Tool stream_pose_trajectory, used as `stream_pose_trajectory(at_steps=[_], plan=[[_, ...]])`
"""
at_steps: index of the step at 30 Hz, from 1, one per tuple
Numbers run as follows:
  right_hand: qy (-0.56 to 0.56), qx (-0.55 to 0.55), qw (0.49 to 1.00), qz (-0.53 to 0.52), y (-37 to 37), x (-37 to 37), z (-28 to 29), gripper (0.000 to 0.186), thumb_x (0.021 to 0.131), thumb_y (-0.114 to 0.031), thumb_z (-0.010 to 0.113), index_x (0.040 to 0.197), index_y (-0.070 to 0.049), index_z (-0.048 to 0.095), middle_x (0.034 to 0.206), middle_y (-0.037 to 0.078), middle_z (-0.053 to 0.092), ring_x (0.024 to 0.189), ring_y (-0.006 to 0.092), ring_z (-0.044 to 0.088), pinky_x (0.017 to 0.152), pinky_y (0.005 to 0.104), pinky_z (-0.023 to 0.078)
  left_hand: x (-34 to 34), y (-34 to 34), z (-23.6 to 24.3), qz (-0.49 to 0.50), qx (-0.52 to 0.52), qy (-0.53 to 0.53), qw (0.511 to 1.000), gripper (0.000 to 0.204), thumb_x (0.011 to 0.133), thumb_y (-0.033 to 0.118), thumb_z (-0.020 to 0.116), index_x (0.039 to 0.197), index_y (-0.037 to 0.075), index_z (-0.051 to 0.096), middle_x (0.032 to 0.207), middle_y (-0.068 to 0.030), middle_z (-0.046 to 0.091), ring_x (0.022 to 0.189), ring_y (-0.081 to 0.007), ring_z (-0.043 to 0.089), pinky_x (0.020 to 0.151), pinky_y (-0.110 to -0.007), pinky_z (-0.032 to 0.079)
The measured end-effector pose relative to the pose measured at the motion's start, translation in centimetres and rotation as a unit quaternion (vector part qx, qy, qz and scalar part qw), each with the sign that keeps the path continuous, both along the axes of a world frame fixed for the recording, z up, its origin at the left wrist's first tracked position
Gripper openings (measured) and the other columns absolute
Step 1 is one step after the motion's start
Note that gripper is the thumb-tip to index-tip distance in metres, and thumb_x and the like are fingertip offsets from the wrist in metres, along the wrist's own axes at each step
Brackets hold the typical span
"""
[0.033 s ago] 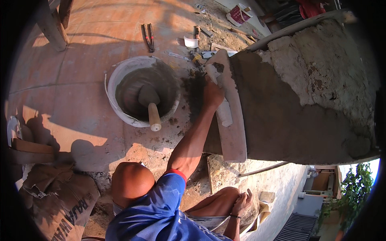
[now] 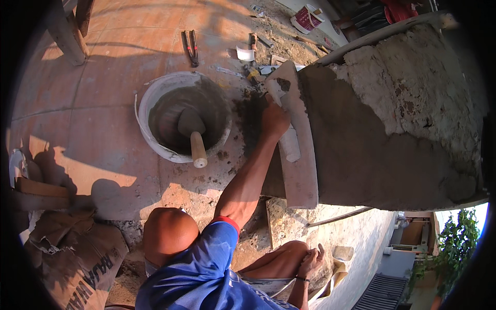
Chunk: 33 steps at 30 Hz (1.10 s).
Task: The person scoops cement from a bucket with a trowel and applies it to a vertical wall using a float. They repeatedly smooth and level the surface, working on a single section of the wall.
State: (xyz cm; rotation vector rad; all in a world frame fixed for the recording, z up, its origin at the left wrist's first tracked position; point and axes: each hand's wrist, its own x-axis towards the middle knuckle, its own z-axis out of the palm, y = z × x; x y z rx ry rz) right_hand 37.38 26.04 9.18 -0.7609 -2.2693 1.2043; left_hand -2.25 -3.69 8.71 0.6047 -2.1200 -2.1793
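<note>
My left hand (image 2: 275,120) is closed around the handle of a long pale plastering float (image 2: 304,178), whose face lies against a surface of wet grey mortar (image 2: 361,155). Lumps of mortar show along the float's right edge. My right hand (image 2: 310,262), with a dark bracelet at the wrist, rests beside a bare knee (image 2: 287,254). Nothing shows in it, and its fingers are loosely bent and partly apart. Left of my left arm stands a white bucket (image 2: 147,137) holding grey mortar. A trowel (image 2: 198,150) rests in it, wooden handle over the near rim.
Rough, lighter old plaster (image 2: 418,77) borders the smooth mortar at upper right. Pincers (image 2: 191,49) lie beyond the bucket, near small scattered tools. Farther off stands a red-and-white pail (image 2: 306,19). A brown sack (image 2: 77,258) lies at lower left, and a wooden leg (image 2: 70,39) stands at upper left.
The float and my left hand have shifted very slightly to the right across the mortar. My right hand, the bucket and the trowel look unmoved.
</note>
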Motion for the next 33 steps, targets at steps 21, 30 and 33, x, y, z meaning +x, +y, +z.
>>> stream_pose_trajectory(at_steps=[21, 30, 33], plan=[[-0.001, 0.015, 1.0, 0.005, -1.1, -0.7, 0.8, 0.028, 0.094, -0.011, 0.053, 0.12, 0.001, 0.054, 0.065, 0.002, 0.054, 0.041, 0.0021, 0.035, 0.037, 0.0184, 0.027, 2.4, 0.8, 1.6, -0.024, 0.035, 0.012, 0.999, 0.079, 0.086, 0.013, 0.058, 0.144, -0.008, 0.009, 0.096, -0.0312, 0.065, 0.09, -0.0437, 0.065, 0.079, -0.049, 0.053], [-0.012, 0.004, 1.0, 0.012, -0.6, -1.7, 0.2, 0.029, 0.094, -0.013, 0.053, 0.119, 0.001, 0.055, 0.067, 0.002, 0.054, 0.043, 0.0017, 0.036, 0.038, 0.0182, 0.027, 6.3, 3.5, 4.5, -0.034, -0.011, 0.074, 0.997, 0.077, 0.085, 0.008, 0.059, 0.144, -0.008, 0.013, 0.093, -0.0319, 0.064, 0.086, -0.0439, 0.066, 0.072, -0.049, 0.054], [-0.039, 0.006, 0.999, 0.016, -1.6, -2.9, 0.7, 0.03, 0.094, -0.014, 0.054, 0.12, 0.001, 0.054, 0.066, 0.002, 0.054, 0.043, 0.0015, 0.036, 0.037, 0.0183, 0.026, 9.1, 5.4, 3.8, -0.016, 0.007, 0.103, 0.994, 0.078, 0.085, 0.01, 0.06, 0.144, -0.009, 0.013, 0.1, -0.0323, 0.062, 0.087, -0.0435, 0.065, 0.074, -0.048, 0.053]])
